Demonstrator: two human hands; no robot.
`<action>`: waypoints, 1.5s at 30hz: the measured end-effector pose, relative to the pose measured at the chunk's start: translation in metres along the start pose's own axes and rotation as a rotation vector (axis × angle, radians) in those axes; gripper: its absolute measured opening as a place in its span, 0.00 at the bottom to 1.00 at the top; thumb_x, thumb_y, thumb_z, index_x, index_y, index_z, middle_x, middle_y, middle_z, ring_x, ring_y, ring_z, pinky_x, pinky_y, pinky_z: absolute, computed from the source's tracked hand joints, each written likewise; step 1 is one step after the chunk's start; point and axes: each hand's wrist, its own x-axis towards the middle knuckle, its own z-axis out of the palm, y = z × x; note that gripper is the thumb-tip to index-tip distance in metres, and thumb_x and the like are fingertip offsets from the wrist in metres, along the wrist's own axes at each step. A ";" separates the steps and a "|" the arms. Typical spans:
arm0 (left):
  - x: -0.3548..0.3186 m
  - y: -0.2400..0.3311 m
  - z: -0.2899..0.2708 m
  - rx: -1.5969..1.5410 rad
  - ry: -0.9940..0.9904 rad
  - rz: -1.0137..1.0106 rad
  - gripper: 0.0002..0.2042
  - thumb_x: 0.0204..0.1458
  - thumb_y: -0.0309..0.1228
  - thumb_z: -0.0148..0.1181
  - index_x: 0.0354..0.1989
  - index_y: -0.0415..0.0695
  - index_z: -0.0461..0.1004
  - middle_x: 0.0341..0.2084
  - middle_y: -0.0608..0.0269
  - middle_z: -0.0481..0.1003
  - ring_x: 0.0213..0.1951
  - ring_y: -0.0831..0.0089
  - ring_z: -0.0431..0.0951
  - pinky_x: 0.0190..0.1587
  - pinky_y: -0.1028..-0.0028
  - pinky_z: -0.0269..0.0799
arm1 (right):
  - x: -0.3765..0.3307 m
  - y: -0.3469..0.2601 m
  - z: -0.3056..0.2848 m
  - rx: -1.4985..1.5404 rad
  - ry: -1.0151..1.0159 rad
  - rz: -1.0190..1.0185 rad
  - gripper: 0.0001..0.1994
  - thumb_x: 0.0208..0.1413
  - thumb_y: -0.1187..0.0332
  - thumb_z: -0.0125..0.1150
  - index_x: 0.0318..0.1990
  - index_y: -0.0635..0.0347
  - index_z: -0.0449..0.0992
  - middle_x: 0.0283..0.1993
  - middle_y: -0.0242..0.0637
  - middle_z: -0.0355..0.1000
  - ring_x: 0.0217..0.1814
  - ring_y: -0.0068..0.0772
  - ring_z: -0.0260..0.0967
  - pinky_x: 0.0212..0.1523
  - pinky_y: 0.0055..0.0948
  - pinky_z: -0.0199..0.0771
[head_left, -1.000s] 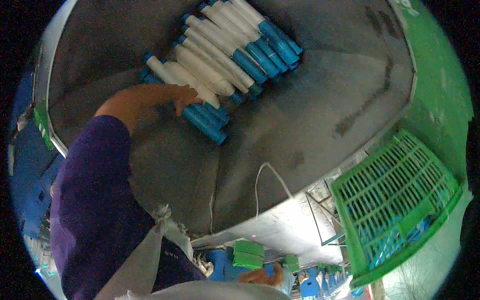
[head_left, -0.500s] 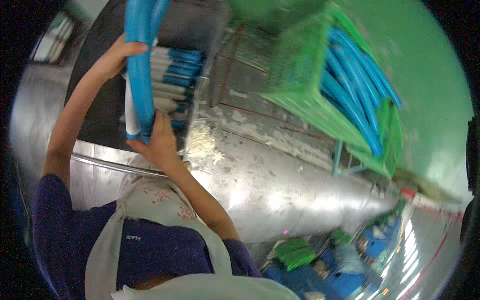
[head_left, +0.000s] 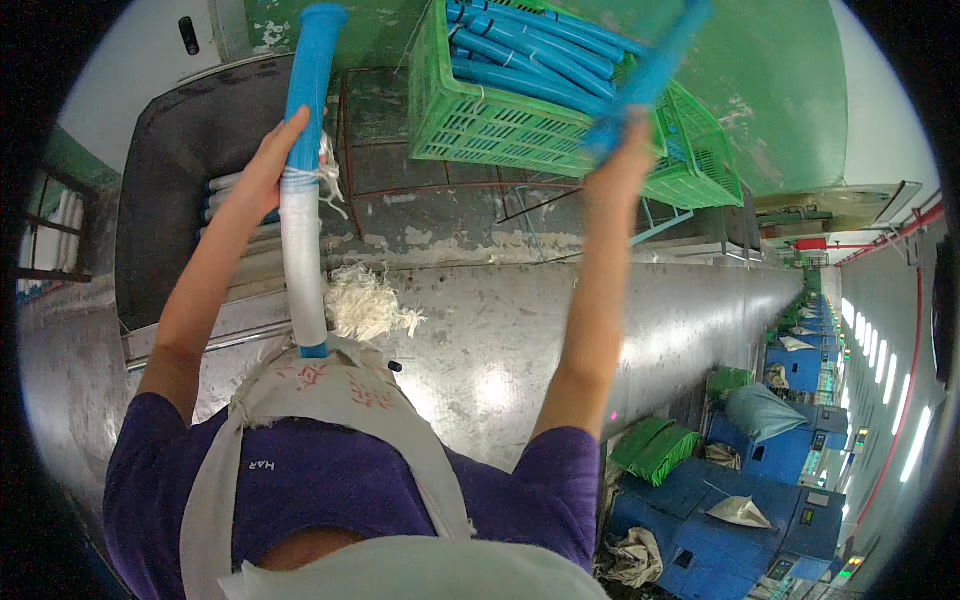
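Note:
My left hand [head_left: 262, 172] is closed round a long bobbin [head_left: 302, 255], blue on its upper half and wound with white yarn on its lower half. Loose white strands hang from its middle, and its bottom end reaches down to my apron. Out to the right, my right hand [head_left: 622, 172] grips the lower end of a bare blue bobbin [head_left: 655, 75], smeared by motion. That bobbin is tilted over a green crate [head_left: 500, 135] in which several blue bobbins [head_left: 530, 60] lie.
Below my left forearm a dark cart [head_left: 160, 200] holds several white-and-blue bobbins [head_left: 225, 190]. A heap of white fibre [head_left: 360, 305] lies beside the cart. Blue machines [head_left: 690, 530] and folded green cloth [head_left: 655, 450] stand at the lower right. A green wall [head_left: 790, 110] rises behind the crate.
Both hands were together over the cart on blue and white bobbins. My right hand has swung right to the crate with a blue one; the left has shifted slightly right with the yarn-wound one.

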 end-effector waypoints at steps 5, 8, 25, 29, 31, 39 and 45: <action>-0.008 0.016 0.019 -0.068 -0.089 0.067 0.31 0.51 0.54 0.55 0.56 0.43 0.63 0.31 0.63 0.71 0.28 0.78 0.74 0.29 0.76 0.74 | 0.035 -0.011 -0.054 -0.712 0.268 -0.460 0.14 0.59 0.63 0.48 0.33 0.68 0.68 0.28 0.41 0.70 0.27 0.30 0.64 0.28 0.33 0.65; -0.008 0.001 0.030 -0.157 -0.142 0.045 0.30 0.51 0.54 0.55 0.54 0.43 0.64 0.29 0.62 0.72 0.28 0.78 0.75 0.27 0.76 0.75 | -0.056 0.029 -0.030 -0.591 -0.267 -0.292 0.12 0.61 0.71 0.45 0.50 0.60 0.69 0.26 0.33 0.72 0.20 0.19 0.65 0.19 0.20 0.64; -0.068 -0.081 0.046 -0.220 -0.089 -0.230 0.28 0.53 0.52 0.54 0.51 0.40 0.63 0.33 0.62 0.70 0.32 0.77 0.70 0.31 0.74 0.70 | -0.263 0.087 0.043 -0.172 -0.475 -0.001 0.08 0.58 0.73 0.51 0.41 0.66 0.74 0.20 0.26 0.65 0.19 0.11 0.57 0.19 0.16 0.56; -0.103 -0.082 0.036 -0.202 0.141 -0.238 0.26 0.50 0.46 0.61 0.51 0.44 0.63 0.35 0.63 0.70 0.34 0.76 0.71 0.33 0.74 0.70 | -0.320 0.073 0.001 -0.145 -0.579 0.333 0.08 0.58 0.74 0.52 0.42 0.65 0.74 0.21 0.24 0.63 0.20 0.12 0.56 0.20 0.16 0.56; -0.134 -0.088 0.040 -0.148 0.175 -0.248 0.25 0.48 0.43 0.62 0.50 0.44 0.63 0.34 0.62 0.70 0.32 0.74 0.73 0.32 0.73 0.71 | -0.335 0.069 -0.013 -0.068 -0.618 0.443 0.09 0.58 0.75 0.52 0.44 0.65 0.74 0.21 0.24 0.63 0.19 0.12 0.55 0.19 0.16 0.55; -0.134 -0.102 0.004 -0.273 0.338 -0.138 0.26 0.44 0.32 0.67 0.49 0.40 0.62 0.31 0.60 0.71 0.29 0.72 0.75 0.29 0.71 0.72 | -0.336 0.062 -0.031 -0.105 -0.752 0.716 0.10 0.59 0.75 0.50 0.46 0.64 0.74 0.20 0.23 0.62 0.18 0.10 0.51 0.18 0.14 0.51; -0.112 -0.103 0.013 0.067 0.173 0.007 0.29 0.42 0.37 0.68 0.50 0.37 0.62 0.33 0.58 0.72 0.31 0.73 0.74 0.33 0.71 0.72 | -0.342 0.061 -0.038 -0.043 -0.646 0.770 0.10 0.59 0.74 0.51 0.45 0.64 0.74 0.19 0.22 0.61 0.17 0.10 0.51 0.17 0.15 0.52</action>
